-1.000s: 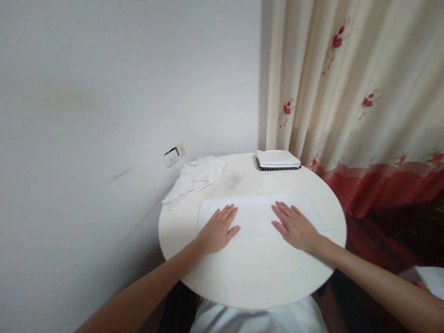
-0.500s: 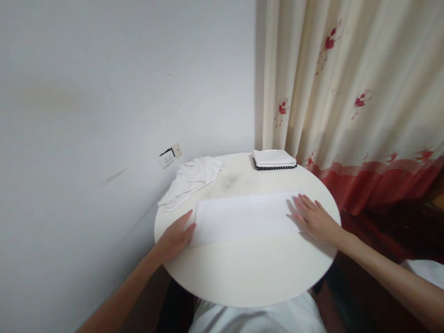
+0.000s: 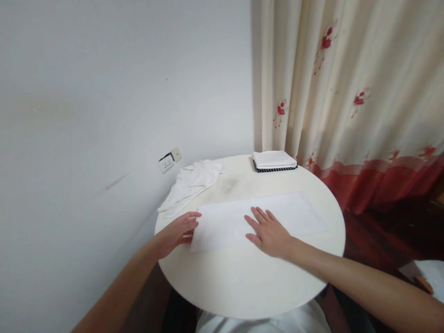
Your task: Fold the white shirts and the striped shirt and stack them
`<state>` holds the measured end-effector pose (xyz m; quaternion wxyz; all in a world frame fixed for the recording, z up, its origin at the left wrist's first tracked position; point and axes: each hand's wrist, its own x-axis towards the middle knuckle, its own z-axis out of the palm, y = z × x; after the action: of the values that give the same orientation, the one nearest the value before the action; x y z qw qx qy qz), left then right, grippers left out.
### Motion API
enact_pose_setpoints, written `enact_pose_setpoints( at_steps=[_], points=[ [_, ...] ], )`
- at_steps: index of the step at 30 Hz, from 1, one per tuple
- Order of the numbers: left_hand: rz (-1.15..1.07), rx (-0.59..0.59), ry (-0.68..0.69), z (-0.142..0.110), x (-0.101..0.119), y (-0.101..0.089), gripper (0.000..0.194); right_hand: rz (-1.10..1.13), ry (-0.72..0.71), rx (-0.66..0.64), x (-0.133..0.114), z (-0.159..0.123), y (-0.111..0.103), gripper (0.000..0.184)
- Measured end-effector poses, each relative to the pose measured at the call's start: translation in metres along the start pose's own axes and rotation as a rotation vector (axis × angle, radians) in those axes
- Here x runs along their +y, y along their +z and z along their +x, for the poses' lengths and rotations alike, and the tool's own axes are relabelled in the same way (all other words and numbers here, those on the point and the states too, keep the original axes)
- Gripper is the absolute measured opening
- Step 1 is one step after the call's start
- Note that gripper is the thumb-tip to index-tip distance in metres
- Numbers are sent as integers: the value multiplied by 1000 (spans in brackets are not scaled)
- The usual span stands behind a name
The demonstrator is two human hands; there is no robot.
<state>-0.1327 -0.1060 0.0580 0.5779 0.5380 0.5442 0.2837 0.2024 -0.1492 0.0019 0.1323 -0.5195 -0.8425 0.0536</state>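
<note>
A white folded cloth (image 3: 222,226) lies as a long flat strip across the round white table (image 3: 243,286). My right hand (image 3: 270,233) rests palm down on the middle of the strip, its fingers spread. At the strip's left end is my left hand (image 3: 178,233), with its fingers apart and slightly bent, touching the short edge. Whether a fingertip is under that edge cannot be made out.
A crumpled white cloth (image 3: 197,178) lies at the table's back left, by the wall. Toward the back right sits a neatly folded white cloth (image 3: 274,159) with a black-and-white patterned edge beneath it. A wall socket (image 3: 166,163) and a flowered curtain (image 3: 322,106) are behind.
My right hand has slid left from the strip's right end to its middle. My left hand stays at the left end, its fingers now more bent over the edge.
</note>
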Motion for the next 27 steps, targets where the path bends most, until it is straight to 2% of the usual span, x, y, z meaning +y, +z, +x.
enact_pose_setpoints(
  at_steps=[2, 4, 8, 11, 16, 20, 23, 27],
  points=[
    [31, 98, 21, -1, -4, 5, 55, -27, 54, 8, 1, -4, 4, 68],
    [0, 143, 23, -3, -6, 10, 61, -44, 74, 14, 2, -7, 5, 69],
    [-156, 134, 20, -5, -7, 20, 71, -64, 72, 12, 3, -8, 4, 67],
    [-163, 147, 68, -1, -6, 27, 66, -73, 80, 11, 2, -7, 2, 67],
    [30, 230, 94, 16, -11, 33, 61, -61, 79, -6, 2, -7, -1, 68],
    [279, 343, 220, 27, -11, 23, 61, -23, 100, -11, -3, -2, 0, 69],
    [365, 383, 295, 26, 2, 12, 62, 17, 111, -23, -13, 8, 4, 72],
    [299, 316, 290, 18, 46, 9, 70, 155, 120, -86, -24, 30, 9, 79]
  ],
)
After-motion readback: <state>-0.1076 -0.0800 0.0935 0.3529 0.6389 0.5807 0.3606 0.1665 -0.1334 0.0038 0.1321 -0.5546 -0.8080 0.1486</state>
